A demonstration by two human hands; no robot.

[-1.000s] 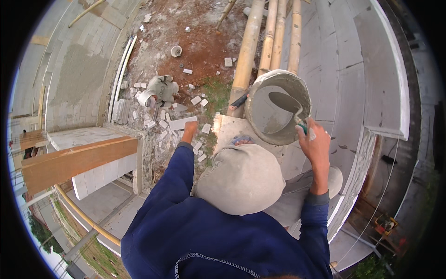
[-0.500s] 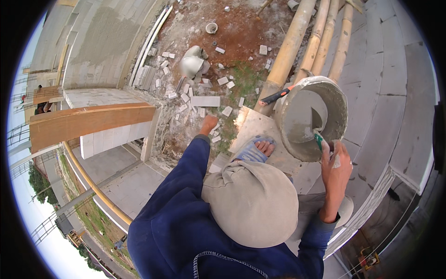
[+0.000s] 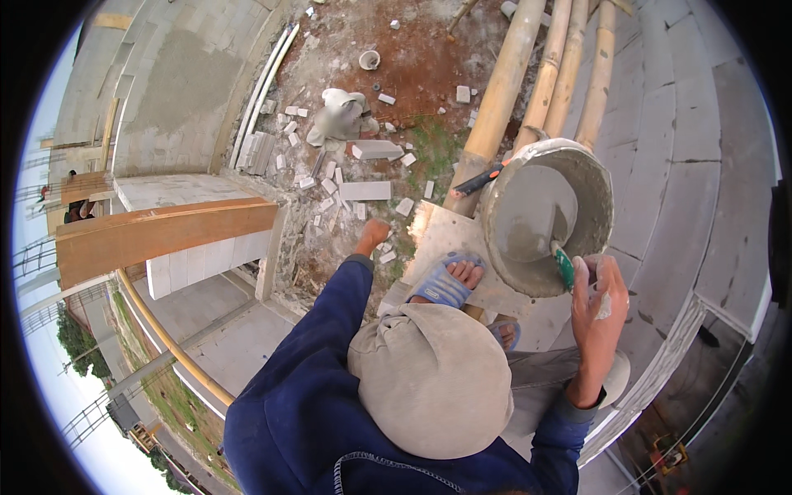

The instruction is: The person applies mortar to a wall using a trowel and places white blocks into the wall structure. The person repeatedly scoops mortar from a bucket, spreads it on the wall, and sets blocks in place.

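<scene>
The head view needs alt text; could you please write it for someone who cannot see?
A person's right hand holds a green-handled tool in a bucket of wet grey mix. The left hand is extended, with scattered blocks on the ground beyond; bamboo poles show past the bucket.

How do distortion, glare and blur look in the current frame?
Head view: the brown board's edges bow and the corners go black; head view: the sky at lower left is washed out; head view: a smeared patch covers part of the co-worker, while the bucket and right hand look fairly crisp.
</scene>
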